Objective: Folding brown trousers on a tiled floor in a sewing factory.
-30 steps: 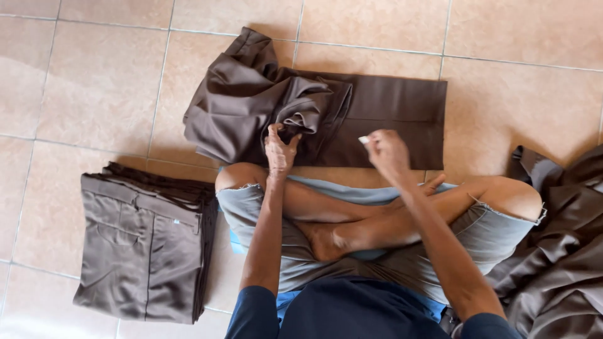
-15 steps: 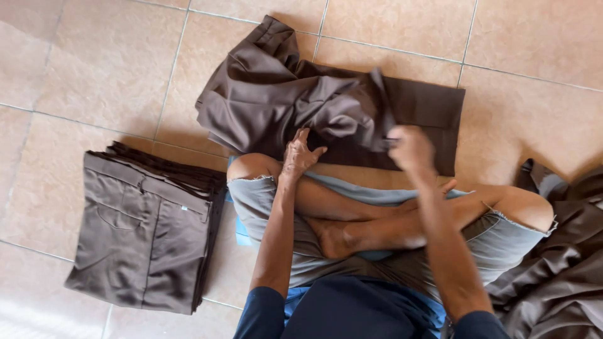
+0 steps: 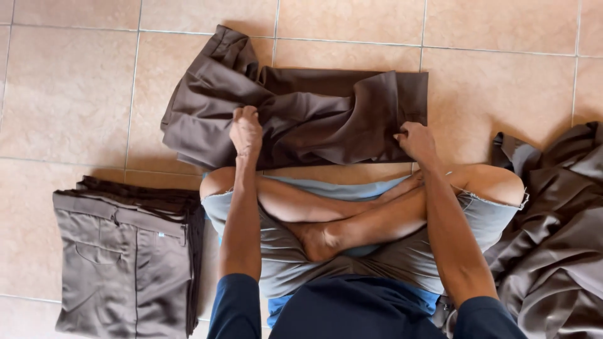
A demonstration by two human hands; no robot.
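A dark brown pair of trousers (image 3: 314, 113) lies crumpled on the tiled floor in front of my crossed legs. My left hand (image 3: 245, 130) grips a fold of the cloth near its middle left. My right hand (image 3: 416, 140) pinches the lower right edge of the same garment. Both arms reach forward over my knees.
A stack of folded grey-brown trousers (image 3: 122, 257) sits on the floor at my left. A loose heap of brown cloth (image 3: 553, 238) lies at my right, against my knee. Beige floor tiles (image 3: 75, 81) surround everything.
My hands have spread apart along the garment: the left went left, the right went right to the edge. The trousers are pulled wider across the floor.
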